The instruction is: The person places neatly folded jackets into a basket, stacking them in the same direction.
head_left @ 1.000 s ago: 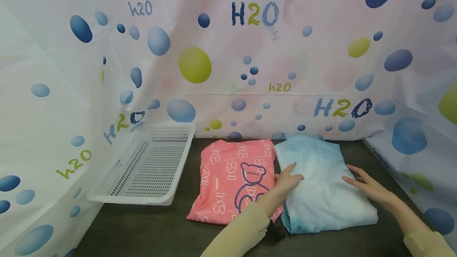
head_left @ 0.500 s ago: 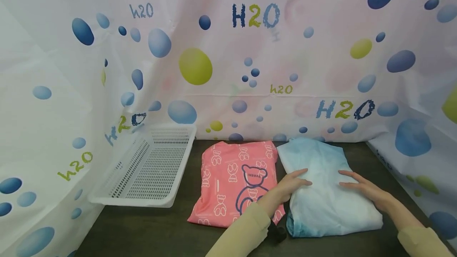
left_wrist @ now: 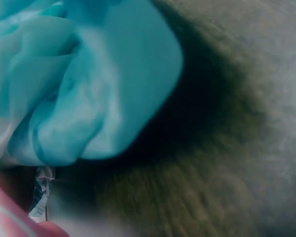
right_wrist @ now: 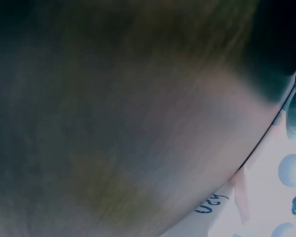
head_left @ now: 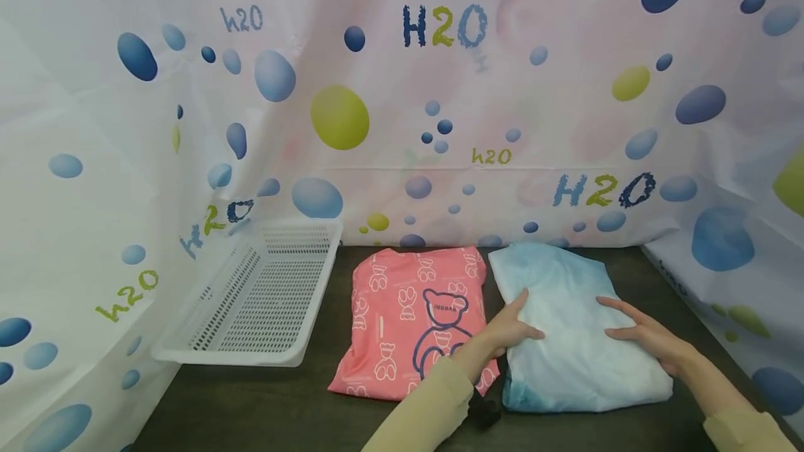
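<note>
A folded blue-and-white cloth bundle (head_left: 571, 340), perhaps a garment, lies on the dark table in the head view. My left hand (head_left: 507, 326) is at its left side, thumb and index finger spread and straight against the fabric. From the right, my right hand (head_left: 656, 340) touches the bundle's top with extended fingers. The other fingers of both hands are partly hidden. Left of the bundle lies folded pink cloth (head_left: 402, 319) with white figures and a blue bear outline. The left wrist view shows teal folds (left_wrist: 113, 89) close up; neither wrist view shows fingers clearly.
A white perforated plastic basket (head_left: 270, 305) stands at the left of the table (head_left: 251, 403). Behind and at both sides hangs a white curtain (head_left: 389, 61) with coloured spots and H2O lettering. A small black object (head_left: 484, 411) shows beside my left sleeve.
The blue-and-white bundle has shifted slightly right. My left hand has moved a little right and down with it; my right hand has come slightly left and lower. Pink cloth and basket stay put.
</note>
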A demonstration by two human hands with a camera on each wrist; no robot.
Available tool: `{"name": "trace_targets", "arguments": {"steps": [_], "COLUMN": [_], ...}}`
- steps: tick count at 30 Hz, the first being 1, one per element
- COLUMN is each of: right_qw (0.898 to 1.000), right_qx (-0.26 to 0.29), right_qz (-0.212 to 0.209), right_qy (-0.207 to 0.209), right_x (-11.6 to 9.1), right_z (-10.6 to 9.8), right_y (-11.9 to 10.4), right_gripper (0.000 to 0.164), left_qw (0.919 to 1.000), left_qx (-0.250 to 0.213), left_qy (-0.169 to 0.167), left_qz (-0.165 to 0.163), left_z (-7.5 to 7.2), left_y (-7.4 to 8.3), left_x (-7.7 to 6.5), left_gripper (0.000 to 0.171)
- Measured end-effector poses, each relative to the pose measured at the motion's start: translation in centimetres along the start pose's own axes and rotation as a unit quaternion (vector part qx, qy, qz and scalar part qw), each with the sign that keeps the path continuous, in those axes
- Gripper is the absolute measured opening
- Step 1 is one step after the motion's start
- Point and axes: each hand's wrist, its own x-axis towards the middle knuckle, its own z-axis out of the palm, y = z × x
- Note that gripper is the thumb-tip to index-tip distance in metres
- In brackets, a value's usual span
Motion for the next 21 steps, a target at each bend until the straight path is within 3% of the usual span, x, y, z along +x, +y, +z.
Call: {"name": "trace_targets", "arguments": {"steps": [15,21], "right_qw": [0.997,0.995], "right_qx": [0.034,0.02], "right_qz": [-0.054,-0.079], "right_qy": [0.036,0.049], "right_x": [-1.6,-1.9], "right_z": [-0.2,0.2], "right_y": [-2.7,-4.4], "right_gripper": [0.066,0.066], "left_qw": [0.997,0.9946], "left_qx": [0.018,0.017], "left_qy": [-0.017,-0.033], "left_qz": [0.073,0.097], "left_z": [-1.5,-2.7], "left_y": [2.0,2.9], "left_x": [-0.7,-1.1], "left_gripper": [0.084,0.085]}}
